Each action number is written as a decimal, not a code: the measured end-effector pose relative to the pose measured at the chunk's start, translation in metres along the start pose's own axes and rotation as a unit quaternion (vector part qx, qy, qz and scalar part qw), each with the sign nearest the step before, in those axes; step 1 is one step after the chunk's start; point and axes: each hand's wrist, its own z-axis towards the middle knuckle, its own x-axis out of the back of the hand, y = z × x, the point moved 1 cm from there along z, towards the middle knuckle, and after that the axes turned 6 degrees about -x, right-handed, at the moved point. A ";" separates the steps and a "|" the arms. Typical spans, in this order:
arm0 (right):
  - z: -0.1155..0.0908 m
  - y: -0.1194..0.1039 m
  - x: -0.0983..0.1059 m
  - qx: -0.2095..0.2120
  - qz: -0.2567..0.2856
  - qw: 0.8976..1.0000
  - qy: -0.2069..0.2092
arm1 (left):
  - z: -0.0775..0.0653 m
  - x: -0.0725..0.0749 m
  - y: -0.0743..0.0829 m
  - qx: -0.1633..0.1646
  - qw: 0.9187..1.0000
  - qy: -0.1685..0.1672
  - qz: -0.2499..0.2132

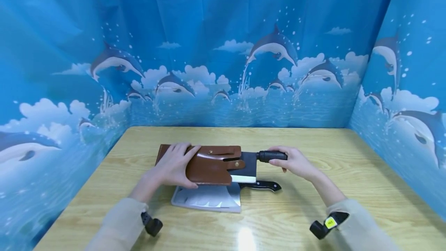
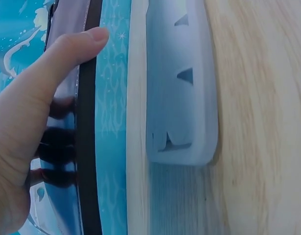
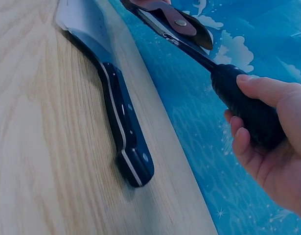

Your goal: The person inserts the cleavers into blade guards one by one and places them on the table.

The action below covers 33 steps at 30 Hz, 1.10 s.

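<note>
My left hand grips a brown leather sheath, thumb along its near edge and fingers over its far side. Part of a cleaver sticks out of the sheath's right end, its dark blade and bright edge showing; the rest is hidden inside. My right hand holds the cleaver's ribbed black handle, thumb on top and fingers curled below. A strap with a metal snap lies near the blade by the sheath's mouth. In the left wrist view, the sheath is raised above the table.
Below the sheath, a second knife with a riveted black handle lies on the wooden table. Its blade is in a translucent plastic cover, partly overlapped by the sheath. A dolphin-print curtain stands behind and beside the table.
</note>
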 end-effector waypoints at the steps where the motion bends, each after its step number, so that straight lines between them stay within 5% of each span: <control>1: 0.001 -0.001 -0.001 0.002 -0.001 1.000 -0.001 | 0.001 0.000 0.001 -0.002 1.000 -0.001 0.001; 15: 0.007 -0.002 -0.010 0.040 0.055 0.996 -0.062 | -0.001 -0.008 0.007 0.003 1.000 -0.011 -0.004; 33: 0.009 -0.009 -0.019 0.050 0.099 0.993 -0.027 | 0.002 -0.007 0.010 0.003 1.000 -0.011 0.001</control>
